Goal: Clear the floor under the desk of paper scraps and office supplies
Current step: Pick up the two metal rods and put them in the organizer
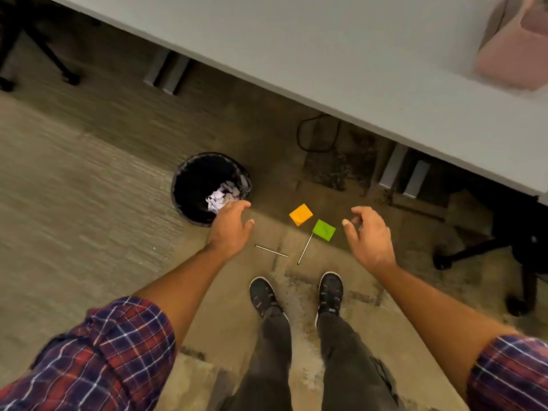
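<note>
Two thin rods, the left rod (271, 251) and the right rod (305, 248), lie on the carpet (89, 173); pen or pencil cannot be told. The right rod's tip touches the green note (324, 230); the orange note (301, 214) lies just beside it. The left hand (229, 225) hides part of the bin (181, 185) rim; crumpled paper (221, 197) lies inside. The right hand (369, 235) hovers near the green note. Both hands are loosely spread, gripping nothing. The carpet is ribbed; the desk (326, 54) is smooth, grey.
</note>
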